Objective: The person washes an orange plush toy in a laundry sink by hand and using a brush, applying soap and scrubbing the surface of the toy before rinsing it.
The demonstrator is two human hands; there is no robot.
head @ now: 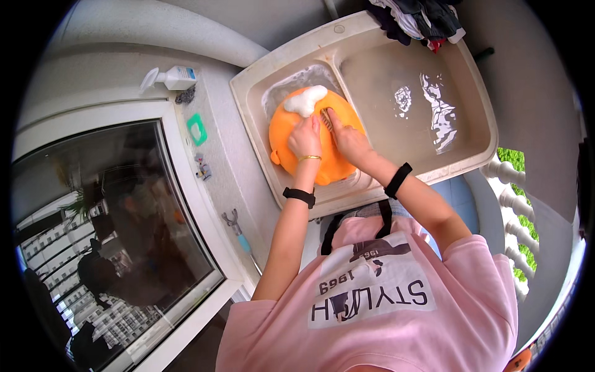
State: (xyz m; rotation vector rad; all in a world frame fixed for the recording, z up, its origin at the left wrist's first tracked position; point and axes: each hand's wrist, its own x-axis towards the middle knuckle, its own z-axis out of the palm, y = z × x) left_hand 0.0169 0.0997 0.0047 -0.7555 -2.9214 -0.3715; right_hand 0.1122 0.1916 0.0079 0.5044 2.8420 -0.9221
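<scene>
A round orange plush toy [283, 128] with small rounded nubs on its edge and a white raised patch [307, 100] rests in the smaller, left basin of a two-part laundry sink [253, 139]. My left hand [305, 138], fingers curled, grips the toy's fabric just below the white patch. Held in my right hand [349, 142] is a small scrubbing brush [327, 120]; its bristles touch the orange surface, and the index finger lies along it. Sudsy water [307, 76] shows behind the toy.
Cloudy water [381, 93] fills the larger basin, and clothes [423, 21] hang over its far corner. Along the left ledge lie a white spray bottle [179, 78], a steel-wool scourer [186, 95], a green soap dish [196, 129] and a blue-handled pole [242, 242], beside a framed window [162, 223].
</scene>
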